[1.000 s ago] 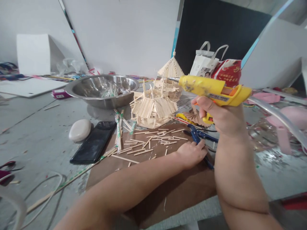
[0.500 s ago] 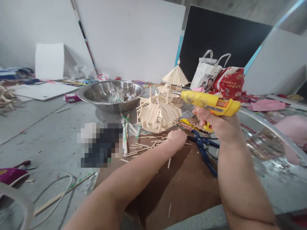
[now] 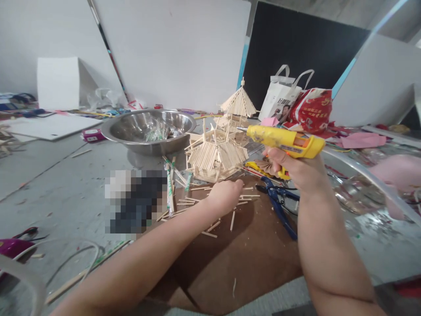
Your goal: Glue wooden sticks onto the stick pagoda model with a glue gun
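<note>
My right hand (image 3: 296,169) grips a yellow hot glue gun (image 3: 283,138), its nozzle pointing left beside the stick models. My left hand (image 3: 226,195), fingers bent together, is low over loose wooden sticks (image 3: 250,196) on a brown board (image 3: 237,267); what its fingers hold, if anything, is hidden. Just beyond it stands a small stick-built pavilion (image 3: 219,153) with a sloped, many-sided roof. Behind that rises another stick model with a pointed roof (image 3: 238,103). Blue-handled cutters (image 3: 281,210) lie to the right of the loose sticks.
A steel basin (image 3: 148,147) with wrapped sticks stands at back left. Bags, one white (image 3: 279,98) and one red (image 3: 312,109), are behind the glue gun. A white hose (image 3: 371,175) curves along the right. A purple object with a cord (image 3: 13,248) lies at left.
My left hand has shifted slightly left over the loose sticks, some of which lie differently. My right hand holds the glue gun almost unmoved, while the view has shifted a little.
</note>
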Available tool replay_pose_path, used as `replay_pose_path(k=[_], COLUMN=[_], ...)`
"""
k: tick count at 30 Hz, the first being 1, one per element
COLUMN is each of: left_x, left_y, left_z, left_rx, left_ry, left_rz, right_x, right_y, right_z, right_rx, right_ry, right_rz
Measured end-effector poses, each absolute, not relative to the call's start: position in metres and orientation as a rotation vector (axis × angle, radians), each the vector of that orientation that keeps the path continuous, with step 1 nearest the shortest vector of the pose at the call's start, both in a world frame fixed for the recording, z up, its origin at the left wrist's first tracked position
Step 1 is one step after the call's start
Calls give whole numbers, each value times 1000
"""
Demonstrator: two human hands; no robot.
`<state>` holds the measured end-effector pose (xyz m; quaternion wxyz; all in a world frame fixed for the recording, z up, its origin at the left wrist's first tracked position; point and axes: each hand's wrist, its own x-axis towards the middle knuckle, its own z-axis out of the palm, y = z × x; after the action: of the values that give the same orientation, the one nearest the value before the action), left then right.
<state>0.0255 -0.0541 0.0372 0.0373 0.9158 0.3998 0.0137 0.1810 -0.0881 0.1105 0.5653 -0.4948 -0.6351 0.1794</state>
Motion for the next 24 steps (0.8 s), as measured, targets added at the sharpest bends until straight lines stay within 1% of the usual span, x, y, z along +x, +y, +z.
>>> replay_pose_path(k=[2, 8, 16, 21, 24], left_x=[6, -32, -27, -22, -5], left_y=[-55, -53, -59, -53, -45], left_z=[39, 36, 24, 24, 25], left_rx=[2767, 2684, 2710, 2723, 2746], left_ry=[1296, 1377, 1136, 1130, 1202], left_rz=[88, 13, -117, 95, 44], right_x=[180, 179, 182, 180, 178], right_y=[-87, -87, -87, -87, -87], right_z=[110, 109, 105, 108, 110], right_rx=[-1192, -1190, -1245, -1255, -1275], right_ry=[-1443, -1409, -1385, -1382, -1366], right_rz=[423, 435, 453, 476, 516])
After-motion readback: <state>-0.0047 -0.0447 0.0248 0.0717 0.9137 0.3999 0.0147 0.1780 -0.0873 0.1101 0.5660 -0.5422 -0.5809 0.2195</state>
